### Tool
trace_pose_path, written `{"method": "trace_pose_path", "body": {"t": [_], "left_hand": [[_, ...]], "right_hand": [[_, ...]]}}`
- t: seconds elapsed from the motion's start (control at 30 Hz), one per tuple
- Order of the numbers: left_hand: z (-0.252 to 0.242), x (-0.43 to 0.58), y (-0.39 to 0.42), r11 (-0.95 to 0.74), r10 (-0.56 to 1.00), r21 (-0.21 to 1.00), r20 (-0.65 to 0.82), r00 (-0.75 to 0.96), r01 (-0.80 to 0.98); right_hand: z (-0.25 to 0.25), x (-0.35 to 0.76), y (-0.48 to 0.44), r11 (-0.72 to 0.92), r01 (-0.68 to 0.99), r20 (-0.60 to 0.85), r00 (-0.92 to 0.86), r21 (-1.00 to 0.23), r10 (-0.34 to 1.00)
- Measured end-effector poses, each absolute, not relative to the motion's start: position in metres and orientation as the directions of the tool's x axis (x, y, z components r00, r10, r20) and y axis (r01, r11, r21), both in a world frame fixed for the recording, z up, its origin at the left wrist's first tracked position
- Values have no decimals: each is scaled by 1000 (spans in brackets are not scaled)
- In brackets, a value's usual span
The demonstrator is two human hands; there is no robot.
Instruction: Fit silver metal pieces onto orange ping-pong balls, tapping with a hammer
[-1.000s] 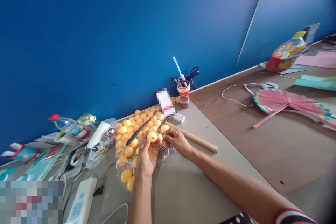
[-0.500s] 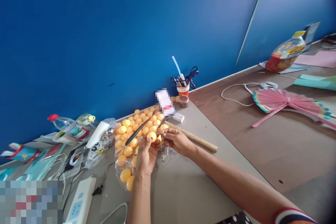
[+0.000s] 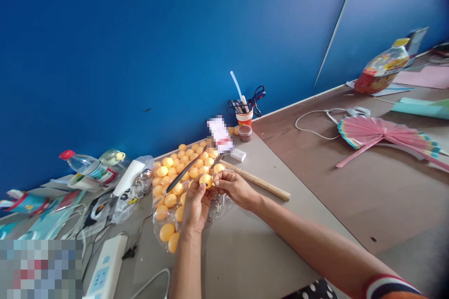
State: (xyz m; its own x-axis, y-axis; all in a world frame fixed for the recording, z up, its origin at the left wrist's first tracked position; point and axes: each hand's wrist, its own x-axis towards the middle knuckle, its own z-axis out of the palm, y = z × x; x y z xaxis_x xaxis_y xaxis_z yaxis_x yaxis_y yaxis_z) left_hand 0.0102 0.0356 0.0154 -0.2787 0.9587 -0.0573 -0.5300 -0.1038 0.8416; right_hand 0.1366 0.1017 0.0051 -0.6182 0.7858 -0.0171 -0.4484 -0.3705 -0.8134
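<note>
An orange ping-pong ball (image 3: 206, 180) with a small dark mark is gripped in my left hand (image 3: 197, 208), thumb on its near side. At the ball's right side, my right hand (image 3: 234, 188) has thumb and fingertips pinched together; whatever they hold is too small to make out. Behind both hands lies a clear plastic bag of orange ping-pong balls (image 3: 170, 201). Across the bag rests a dark, slim tool (image 3: 185, 174), possibly tweezers. A wooden stick (image 3: 263, 184) lies just beyond my right hand. Small shiny bits in clear plastic (image 3: 218, 208) sit beneath my hands.
To the left are a power strip (image 3: 107, 261), cables, and a red-capped bottle (image 3: 89, 167). At the back stand a paper cup of pens (image 3: 244, 117), a small round tub (image 3: 244, 133) and a small white box (image 3: 238, 154). A pink folding fan (image 3: 382, 133) and juice bottle (image 3: 382, 67) are right.
The ball in my left hand has turned slightly, its dark mark now lower, and moved a little up and right. My right hand stays pinched beside it. The view has shifted slightly.
</note>
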Motion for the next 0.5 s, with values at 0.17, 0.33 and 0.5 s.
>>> {"method": "trace_pose_path", "body": {"t": [0.17, 0.33, 0.5], "left_hand": [[13, 12, 35, -90, 964, 859, -52, -260, -504], [13, 13, 35, -92, 960, 875, -48, -275, -476], [11, 12, 36, -84, 963, 884, -47, -267, -460]], "right_hand": [[6, 137, 100, -328, -435, 12, -616, -838, 788], [5, 136, 100, -326, -433, 10, -614, -840, 789], [5, 136, 100, -331, -429, 3, -614, -841, 789]]}}
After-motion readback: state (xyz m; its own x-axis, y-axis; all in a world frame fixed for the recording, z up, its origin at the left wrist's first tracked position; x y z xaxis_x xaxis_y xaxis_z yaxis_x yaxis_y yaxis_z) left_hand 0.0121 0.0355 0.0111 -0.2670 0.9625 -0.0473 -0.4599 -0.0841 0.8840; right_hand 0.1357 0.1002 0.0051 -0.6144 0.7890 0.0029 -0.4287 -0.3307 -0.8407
